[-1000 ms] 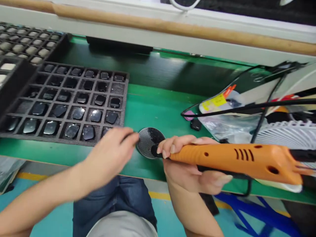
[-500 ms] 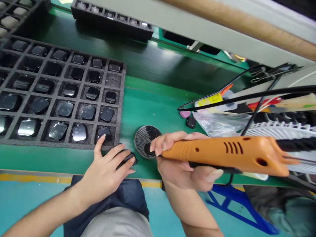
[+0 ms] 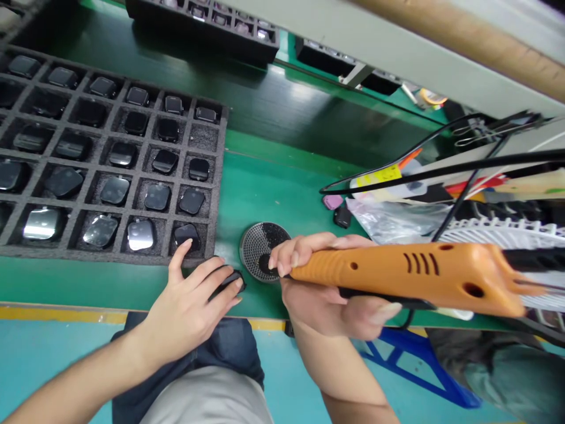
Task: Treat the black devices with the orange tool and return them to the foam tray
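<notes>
Our left hand [image 3: 189,309] is curled, its fingers pressed together over a small black piece [image 3: 232,281] lying at the front edge of the green surface [image 3: 260,200]. One digit stretches away from them and touches a dark rounded piece [image 3: 186,234] in the near right corner cell of a grey foam tray [image 3: 219,147]. The tray's other cells hold similar dark and shiny pieces, and it sits toward the surface's left side.

Our right hand [image 3: 318,312] is closed around an orange power tool [image 3: 410,274], with the fingers over its top and the thumb below. The tool's dark tip meets the middle of a round dotted disc [image 3: 256,247], which lies just beside the small black piece.

Toward the surface's right side lie a plastic bag [image 3: 388,224], a pink piece [image 3: 332,202] and a small dark piece [image 3: 342,217]. A black cable [image 3: 441,171] runs above them.
</notes>
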